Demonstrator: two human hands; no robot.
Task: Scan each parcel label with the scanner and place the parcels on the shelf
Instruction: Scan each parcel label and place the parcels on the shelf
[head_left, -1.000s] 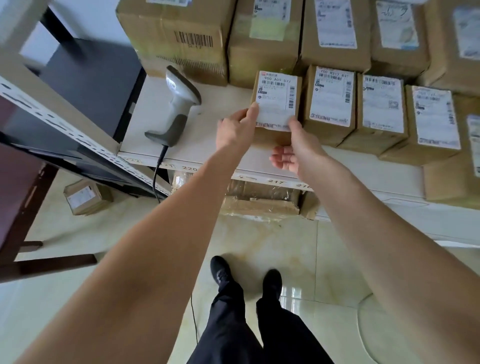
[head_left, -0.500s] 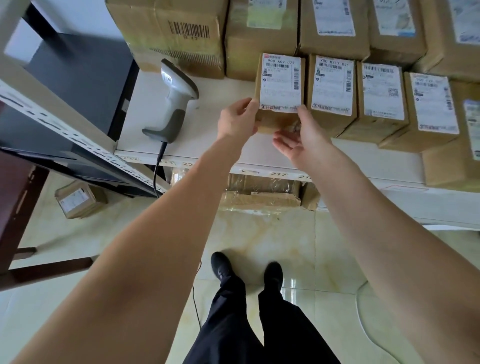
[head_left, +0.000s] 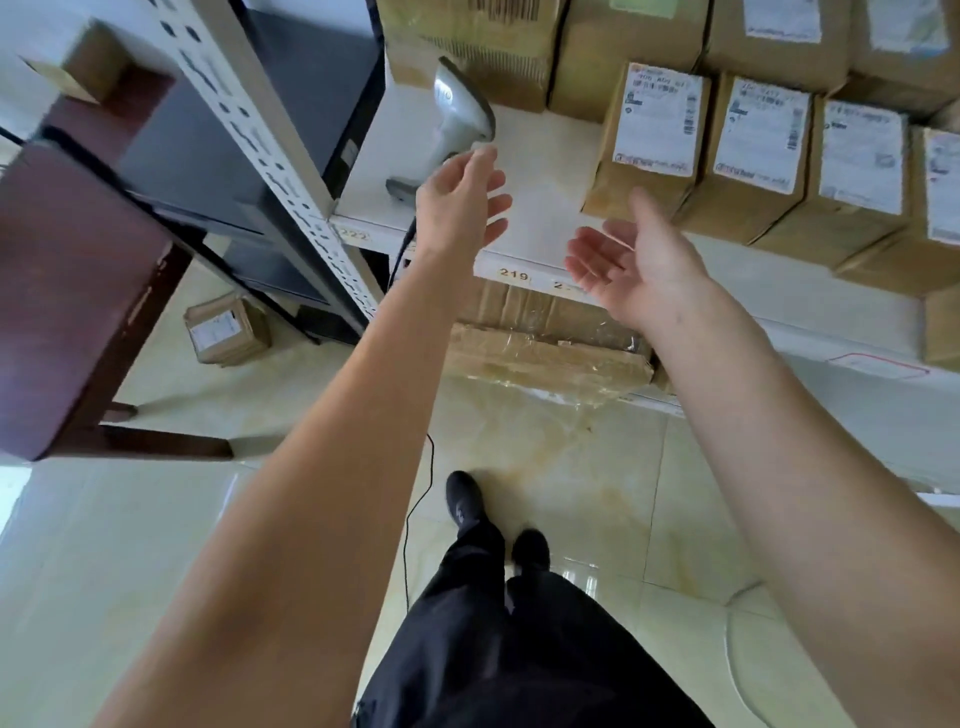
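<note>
Head view: both hands were empty, fingers loose — left hand (head_left: 460, 200) hovered just in front of the scanner (head_left: 457, 111) standing on the shelf (head_left: 540, 171), right hand (head_left: 631, 265) palm-up by the shelf edge. Leftmost parcel (head_left: 649, 140) sat label-out in the row, touching the next parcel (head_left: 753, 150). One loose parcel (head_left: 226, 327) lay on the floor beside the table (head_left: 78, 270) — probably still to scan and shelve. Several done, at least one left.

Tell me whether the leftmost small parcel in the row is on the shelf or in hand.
On the shelf: the parcel stands there, both hands, left hand and right hand, open and apart from it.
</note>
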